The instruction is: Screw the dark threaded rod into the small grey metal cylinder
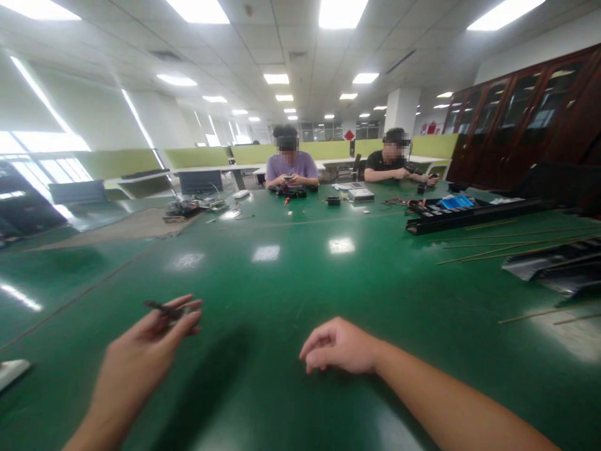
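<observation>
My left hand [150,341] is raised over the green table [263,294] at the lower left. Pinched between its thumb and fingers is a small dark object [162,308] with a narrow end poking out to the left. Blur and the fingers hide its exact kind. To the right, my right hand [340,347] is low over the tabletop, with fingers loosely curled in toward the thumb. Nothing shows in that hand. A wide gap of bare green surface separates the two hands.
A white object [13,374] lies at the left edge. Thin rods [498,250] and black channels [479,215] lie at the right. Electronic parts [188,208] are heaped at the far left. Two people, one in a purple shirt [292,168], one in black [382,164], sit opposite.
</observation>
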A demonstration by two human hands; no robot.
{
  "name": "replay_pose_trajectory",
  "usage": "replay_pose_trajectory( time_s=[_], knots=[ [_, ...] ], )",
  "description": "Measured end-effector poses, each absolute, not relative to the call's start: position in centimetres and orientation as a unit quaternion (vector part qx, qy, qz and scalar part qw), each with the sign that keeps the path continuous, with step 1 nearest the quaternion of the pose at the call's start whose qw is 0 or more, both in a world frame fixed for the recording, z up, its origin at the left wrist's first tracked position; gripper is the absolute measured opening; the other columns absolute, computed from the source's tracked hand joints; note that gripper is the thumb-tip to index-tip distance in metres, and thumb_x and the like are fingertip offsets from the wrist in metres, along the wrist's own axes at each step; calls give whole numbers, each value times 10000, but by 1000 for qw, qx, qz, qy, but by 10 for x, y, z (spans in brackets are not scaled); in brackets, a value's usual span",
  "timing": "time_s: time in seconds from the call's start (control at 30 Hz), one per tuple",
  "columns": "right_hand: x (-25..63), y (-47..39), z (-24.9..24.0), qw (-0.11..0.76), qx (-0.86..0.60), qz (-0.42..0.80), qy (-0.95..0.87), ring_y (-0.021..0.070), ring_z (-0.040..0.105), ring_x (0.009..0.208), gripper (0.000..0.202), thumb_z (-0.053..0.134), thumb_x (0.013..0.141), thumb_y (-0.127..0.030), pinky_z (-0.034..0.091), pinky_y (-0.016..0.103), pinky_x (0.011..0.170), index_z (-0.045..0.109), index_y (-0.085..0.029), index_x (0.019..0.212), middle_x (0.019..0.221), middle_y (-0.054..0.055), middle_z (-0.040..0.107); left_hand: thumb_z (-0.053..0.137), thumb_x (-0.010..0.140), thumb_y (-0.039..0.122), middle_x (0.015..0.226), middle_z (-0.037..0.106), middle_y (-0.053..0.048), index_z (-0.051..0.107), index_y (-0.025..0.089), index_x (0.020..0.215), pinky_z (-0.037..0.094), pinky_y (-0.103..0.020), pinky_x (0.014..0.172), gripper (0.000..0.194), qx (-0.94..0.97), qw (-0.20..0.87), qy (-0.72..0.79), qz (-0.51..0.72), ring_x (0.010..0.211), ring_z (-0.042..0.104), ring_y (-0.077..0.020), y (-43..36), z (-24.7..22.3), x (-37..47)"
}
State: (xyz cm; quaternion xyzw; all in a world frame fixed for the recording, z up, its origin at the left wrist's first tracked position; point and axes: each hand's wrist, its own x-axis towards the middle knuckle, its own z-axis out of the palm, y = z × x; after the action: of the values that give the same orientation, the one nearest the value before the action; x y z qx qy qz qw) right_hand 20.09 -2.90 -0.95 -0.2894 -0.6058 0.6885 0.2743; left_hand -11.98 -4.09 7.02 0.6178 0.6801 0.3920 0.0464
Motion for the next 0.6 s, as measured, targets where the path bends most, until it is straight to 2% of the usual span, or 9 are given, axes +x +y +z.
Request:
replay_pose_trajectory(
  time_s=[0.03, 0.1, 0.17, 0.27, 0.4, 0.5, 0.6],
  knots=[
    [202, -29, -9, 275, -289, 690, -604, 120, 615, 664, 407, 807, 682, -460, 465, 249, 642, 729, -130, 907, 768, 41, 710, 601, 823, 593, 1035, 736, -44, 648, 218, 1179, 596, -355, 745, 519, 642, 109, 653, 386, 788, 714, -222, -33, 65, -105],
    [204, -27, -10, 281, -295, 691, -598, 119, 611, 645, 402, 807, 680, -448, 464, 248, 622, 723, -127, 908, 766, 43, 710, 566, 834, 583, 1100, 715, -74, 565, 211, 1293, 598, -348, 687, 591, 682, 181, 604, 371, 805, 713, -234, -23, 55, -71],
    [207, -24, -12, 301, -310, 682, -591, 119, 604, 625, 394, 808, 678, -428, 457, 247, 602, 715, -123, 909, 763, 45, 709, 549, 863, 520, 1079, 712, -84, 538, 194, 1315, 585, -364, 783, 557, 730, 202, 549, 354, 799, 710, -218, -17, 45, -37],
    [212, -17, -17, 356, -343, 651, -577, 113, 579, 590, 373, 805, 673, -373, 443, 247, 586, 693, -125, 928, 722, 28, 696, 610, 853, 429, 1102, 709, -75, 489, 222, 1349, 547, -368, 891, 551, 767, 223, 496, 340, 925, 697, -220, -16, 31, -6],
    [213, -12, -22, 397, -367, 628, -560, 99, 545, 554, 380, 795, 643, -268, 417, 234, 572, 622, -151, 961, 676, -28, 655, 684, 815, 382, 1050, 728, -73, 629, 221, 1183, 547, -344, 827, 406, 786, 208, 487, 318, 884, 690, -229, -17, 17, -1],
    [209, -14, -22, 373, -364, 624, -582, 70, 476, 517, 421, 765, 634, -181, 353, 204, 524, 560, -169, 1001, 728, -32, 673, 724, 795, 384, 1007, 735, -73, 691, 215, 1083, 543, -324, 786, 336, 795, 201, 478, 315, 840, 684, -226, -18, 9, -8],
    [205, -19, -19, 354, -377, 598, -613, 55, 377, 480, 427, 719, 642, -116, 259, 193, 474, 535, -184, 1022, 739, -38, 679, 723, 810, 381, 984, 732, -63, 701, 228, 1084, 533, -303, 789, 314, 821, 194, 442, 304, 828, 675, -212, -18, 4, -11]
  ],
)
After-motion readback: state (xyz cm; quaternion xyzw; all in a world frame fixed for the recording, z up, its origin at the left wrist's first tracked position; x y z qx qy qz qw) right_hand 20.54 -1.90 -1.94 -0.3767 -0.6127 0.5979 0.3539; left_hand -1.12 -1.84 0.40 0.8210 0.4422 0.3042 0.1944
